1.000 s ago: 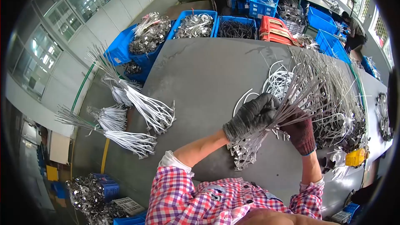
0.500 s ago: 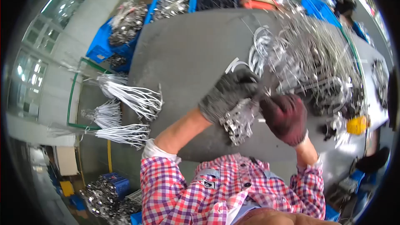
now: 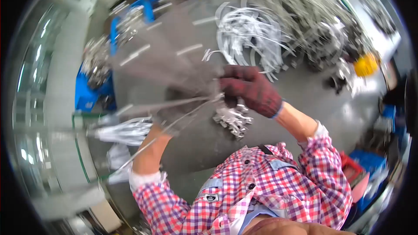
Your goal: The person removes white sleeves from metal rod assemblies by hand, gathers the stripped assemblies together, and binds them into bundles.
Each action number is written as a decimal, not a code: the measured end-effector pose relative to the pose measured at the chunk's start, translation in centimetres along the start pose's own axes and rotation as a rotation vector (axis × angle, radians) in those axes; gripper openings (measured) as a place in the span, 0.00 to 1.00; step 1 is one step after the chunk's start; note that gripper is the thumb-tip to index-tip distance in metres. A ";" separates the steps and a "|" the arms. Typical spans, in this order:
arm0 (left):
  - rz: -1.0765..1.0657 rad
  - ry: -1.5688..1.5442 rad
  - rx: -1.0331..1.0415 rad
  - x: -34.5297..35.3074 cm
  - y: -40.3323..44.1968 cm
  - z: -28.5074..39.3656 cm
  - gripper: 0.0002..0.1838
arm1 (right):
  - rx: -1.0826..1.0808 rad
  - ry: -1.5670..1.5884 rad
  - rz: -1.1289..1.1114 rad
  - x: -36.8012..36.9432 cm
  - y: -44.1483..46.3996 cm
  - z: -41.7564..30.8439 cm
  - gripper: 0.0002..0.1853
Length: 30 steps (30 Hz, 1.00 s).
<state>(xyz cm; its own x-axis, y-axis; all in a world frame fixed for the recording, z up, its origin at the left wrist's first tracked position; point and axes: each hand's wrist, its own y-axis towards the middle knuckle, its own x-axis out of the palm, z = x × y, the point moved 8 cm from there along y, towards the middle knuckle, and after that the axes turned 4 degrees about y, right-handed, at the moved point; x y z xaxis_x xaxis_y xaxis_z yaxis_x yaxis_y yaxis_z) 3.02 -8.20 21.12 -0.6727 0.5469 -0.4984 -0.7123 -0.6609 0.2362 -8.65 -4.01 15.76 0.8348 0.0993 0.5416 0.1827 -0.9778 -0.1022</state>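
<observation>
My right hand, in a dark red glove, is closed with its fingers bent round the neck of a bundle of thin strips. Shiny metal end pieces of that bundle hang below the fingers. Its long strips fan out leftward and are smeared by motion. Behind them is my left hand in a dark grey glove, beside the bundle's neck; its fingers are blurred and partly hidden. A loose heap of white strips lies on the table just beyond my hands.
A large pile of grey strips covers the far right of the table. Near it sits a yellow object. White strip bundles lie at the left edge, by a green frame. Blue bins of metal parts stand beyond.
The view has turned, so the table's contents are shifted. Both hands now appear further left, and the bundle's strips have swung out in a wide fan to the left.
</observation>
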 end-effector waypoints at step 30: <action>-0.445 3.177 0.085 0.4 -8.3 -6.8 0.13 | -0.378 -0.471 -0.106 -0.3 -2.0 -0.5 0.06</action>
<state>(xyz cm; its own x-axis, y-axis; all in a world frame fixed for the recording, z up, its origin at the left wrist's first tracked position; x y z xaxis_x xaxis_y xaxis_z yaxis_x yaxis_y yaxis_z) 10.09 -6.00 13.27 0.6144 -0.5551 0.5607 -0.6575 -0.7530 -0.0250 -9.52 -2.18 16.25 0.9778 0.1860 0.0968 0.1523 -0.9472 0.2821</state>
